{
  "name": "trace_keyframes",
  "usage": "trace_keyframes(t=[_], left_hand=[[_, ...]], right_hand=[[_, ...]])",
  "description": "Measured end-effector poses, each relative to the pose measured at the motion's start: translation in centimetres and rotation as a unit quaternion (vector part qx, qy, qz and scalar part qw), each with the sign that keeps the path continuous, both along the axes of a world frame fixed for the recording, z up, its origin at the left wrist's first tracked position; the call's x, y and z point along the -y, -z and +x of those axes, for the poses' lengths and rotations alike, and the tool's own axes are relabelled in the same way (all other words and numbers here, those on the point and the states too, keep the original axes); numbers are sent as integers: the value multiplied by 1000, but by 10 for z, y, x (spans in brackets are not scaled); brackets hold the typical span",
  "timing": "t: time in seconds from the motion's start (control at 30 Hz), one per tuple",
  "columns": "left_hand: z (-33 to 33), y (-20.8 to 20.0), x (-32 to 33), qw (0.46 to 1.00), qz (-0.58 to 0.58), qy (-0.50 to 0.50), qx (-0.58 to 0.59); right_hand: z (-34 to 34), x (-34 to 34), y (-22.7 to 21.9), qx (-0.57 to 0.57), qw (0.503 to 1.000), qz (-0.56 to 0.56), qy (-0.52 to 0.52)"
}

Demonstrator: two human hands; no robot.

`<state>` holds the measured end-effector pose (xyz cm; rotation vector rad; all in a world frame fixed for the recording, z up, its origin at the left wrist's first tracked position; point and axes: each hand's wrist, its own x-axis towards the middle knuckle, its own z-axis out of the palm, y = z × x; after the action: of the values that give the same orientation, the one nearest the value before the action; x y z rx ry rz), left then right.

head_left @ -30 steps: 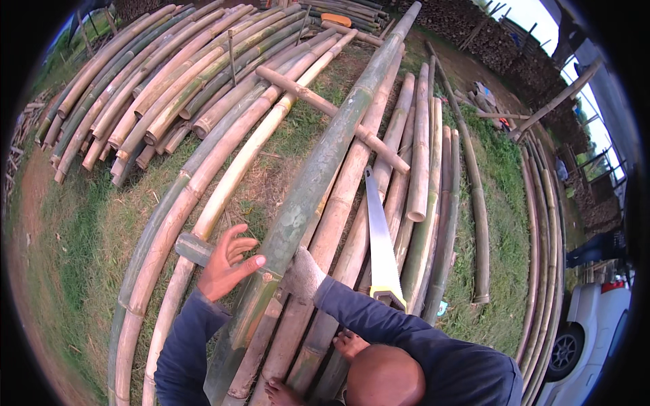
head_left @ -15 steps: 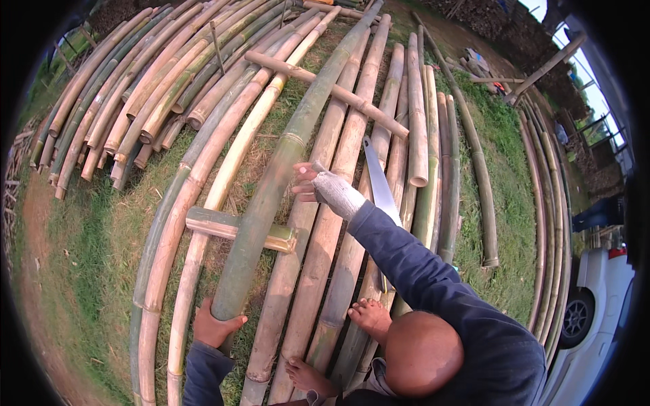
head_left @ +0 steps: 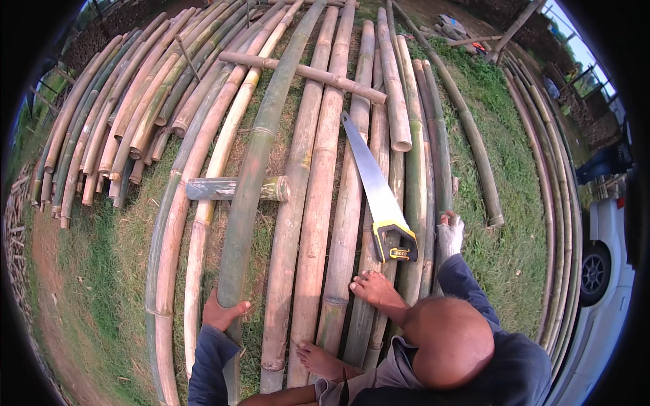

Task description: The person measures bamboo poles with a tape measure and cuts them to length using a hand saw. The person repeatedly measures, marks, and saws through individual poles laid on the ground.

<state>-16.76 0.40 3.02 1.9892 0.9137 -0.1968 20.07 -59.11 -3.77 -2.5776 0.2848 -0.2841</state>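
My left hand [head_left: 220, 312] is closed round the near part of a thick green bamboo pole [head_left: 256, 159], thumb over its top and the other fingers partly hidden. The pole runs away from me across a short bamboo piece [head_left: 271, 189] and a longer bamboo crosspiece [head_left: 332, 79]. My right hand [head_left: 449, 235], in a pale glove with bare fingertips, is at the right beside a thinner bamboo pole [head_left: 441, 159]. Its fingers look loosely bent and apart, with nothing seen in them. Between my hands a handsaw [head_left: 372, 177] with a yellow and black handle lies on the poles.
My bare feet [head_left: 380, 292] rest on the bamboo poles [head_left: 313, 250] in front of me. A large stack of bamboo [head_left: 135, 88] fills the far left. Long poles [head_left: 556, 203] lie at the right, near a parked white vehicle [head_left: 613, 233]. Grass [head_left: 115, 284] surrounds the poles.
My right hand has drawn back from over the green pole and swung right, past the saw. The saw's handle now shows. My left hand keeps its hold.
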Motion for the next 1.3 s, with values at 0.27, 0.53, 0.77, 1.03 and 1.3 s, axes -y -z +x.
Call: trace_keyframes(t=[0.27, 0.53, 0.77, 1.03, 1.3], left_hand=[[30, -19, -1, 996, -81, 3, 20], [64, -4, 30, 997, 44, 51, 31], [73, -5, 31, 995, 75, 11, 69], [65, -14, 39, 994, 106, 3, 20], [55, -19, 39, 988, 153, 5, 18]], right_hand=[[-68, 162, 66, -342, 917, -92, 184], [-90, 145, 49, -306, 931, -132, 151], [6, 141, 54, -264, 959, -87, 63], [52, 134, 81, -353, 926, -94, 91], [27, 180, 93, -302, 921, 29, 244]])
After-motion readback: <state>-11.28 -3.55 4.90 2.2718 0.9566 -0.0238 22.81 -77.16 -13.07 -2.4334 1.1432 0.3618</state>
